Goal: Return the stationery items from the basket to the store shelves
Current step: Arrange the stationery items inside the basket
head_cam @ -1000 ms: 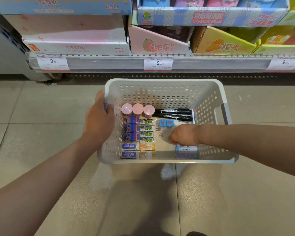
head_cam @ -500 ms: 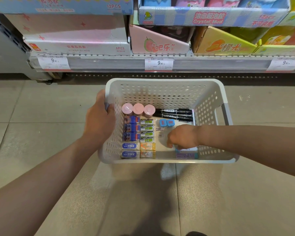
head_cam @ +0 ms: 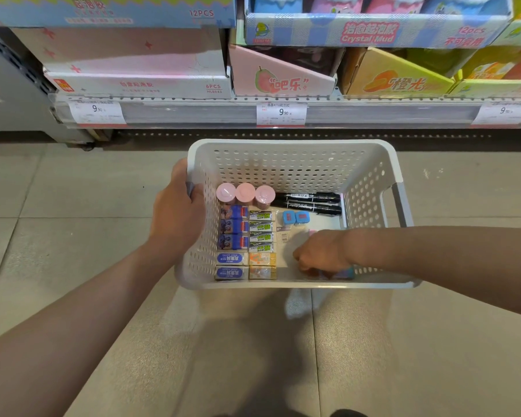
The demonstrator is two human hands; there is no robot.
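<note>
Stationery is being kept in a white perforated plastic basket [head_cam: 292, 164], which is being held above the tiled floor [head_cam: 57, 221] in front of the store shelves [head_cam: 193, 114]. The left hand [head_cam: 178, 215] is being curled round the basket's left rim. The right hand [head_cam: 321, 254] is being lowered, knuckles up, onto a small purple box [head_cam: 340, 273] in the near right corner; its fingers are hidden, so a closed grip on the box cannot be confirmed.

Inside, 3 round pink caps [head_cam: 245, 192] are being stood at the back, beside 2 slim black markers [head_cam: 309, 201] lying flat. 2 small blue rounded blocks [head_cam: 294, 218] are being left near the middle. Rows of flat rectangular erasers [head_cam: 247, 245] in glossy printed sleeves are being packed along the left side.

Risk is being judged as follows: the box is being pressed close against the near wall, so a pinch could slip off its smooth faces and the box could be dropped back. The basket is being carried by 1 hand at 1 edge only, so a pull from the right could tip it, and the cylindrical caps and markers could be set rolling.
</note>
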